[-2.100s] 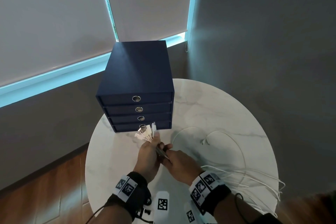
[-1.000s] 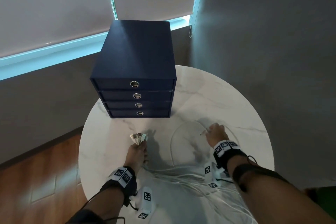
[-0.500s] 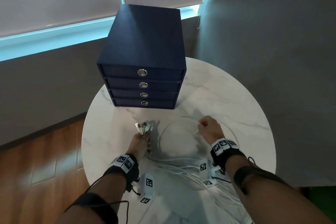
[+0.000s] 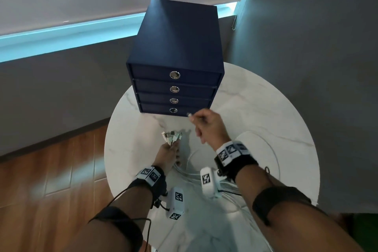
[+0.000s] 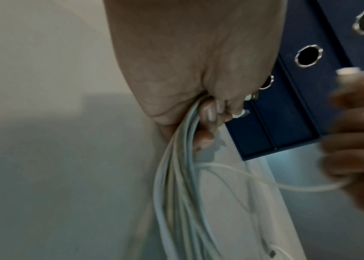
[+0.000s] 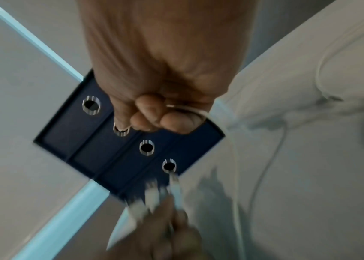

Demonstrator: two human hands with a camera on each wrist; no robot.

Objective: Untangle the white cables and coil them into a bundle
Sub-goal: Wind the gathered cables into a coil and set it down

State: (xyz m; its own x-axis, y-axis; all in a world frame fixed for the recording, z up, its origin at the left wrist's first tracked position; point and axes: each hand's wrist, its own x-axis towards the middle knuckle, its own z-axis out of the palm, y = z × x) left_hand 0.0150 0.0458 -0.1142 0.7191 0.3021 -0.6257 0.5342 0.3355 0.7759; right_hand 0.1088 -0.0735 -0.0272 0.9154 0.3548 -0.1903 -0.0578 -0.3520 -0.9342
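My left hand (image 4: 167, 154) grips a bunch of white cables (image 5: 176, 176) just below their plugs (image 4: 171, 137), which fan out above my fist over the round marble table (image 4: 266, 112). The cables trail from the fist toward me across the table. My right hand (image 4: 206, 124) is raised in front of the bottom drawer and pinches the plug end of a single white cable (image 5: 299, 187). That cable (image 6: 189, 110) runs through my curled right fingers and loops down onto the table at the right (image 4: 272, 149).
A dark blue drawer box (image 4: 176, 51) with several ring pulls stands at the back of the table, close behind my right hand. Grey walls lie behind and to the right. Wooden floor (image 4: 51, 170) lies off the left edge.
My right hand has lifted the single cable's end from the table on the right and carried it left and forward, up to the drawer box. The left hand still holds the bunch.
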